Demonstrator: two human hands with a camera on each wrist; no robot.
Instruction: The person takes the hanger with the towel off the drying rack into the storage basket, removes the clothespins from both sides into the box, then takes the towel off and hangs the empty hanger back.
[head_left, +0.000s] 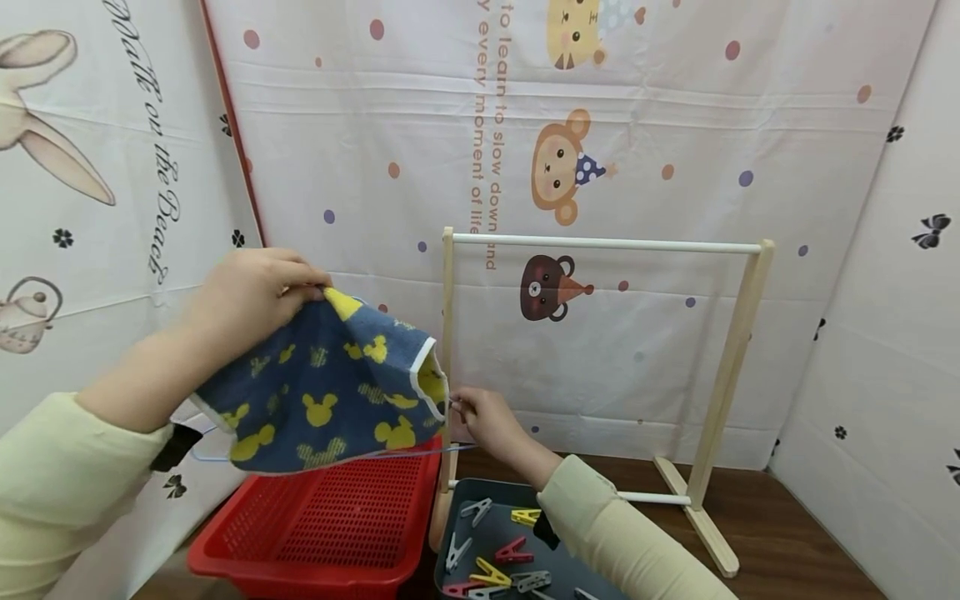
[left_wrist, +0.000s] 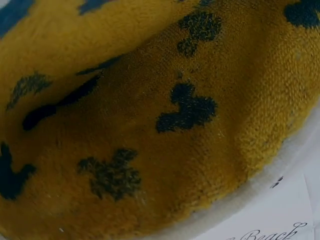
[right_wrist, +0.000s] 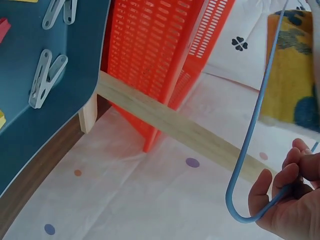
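In the head view, my left hand [head_left: 258, 287] pinches the top of a small blue towel [head_left: 330, 421] with yellow mouse-head shapes and white edging. The towel hangs in a fold over a blue clothes hanger [head_left: 465, 447], which shows at its edges. Its yellow inner side [left_wrist: 150, 150] fills the left wrist view and hides the left fingers there. At the towel's right end, my right hand [head_left: 491, 425] grips the hanger. In the right wrist view, the right fingers [right_wrist: 286, 175] curl round the hanger's bent corner, just below the towel's edge.
A red perforated basket [head_left: 337, 575] stands below the towel. Beside it, a dark grey tray [head_left: 487, 492] holds several clothespins [head_left: 513, 550]. Behind and to the right, a wooden rack [head_left: 731, 367] with a white rail [head_left: 600, 242] stands on the brown table [head_left: 787, 525].
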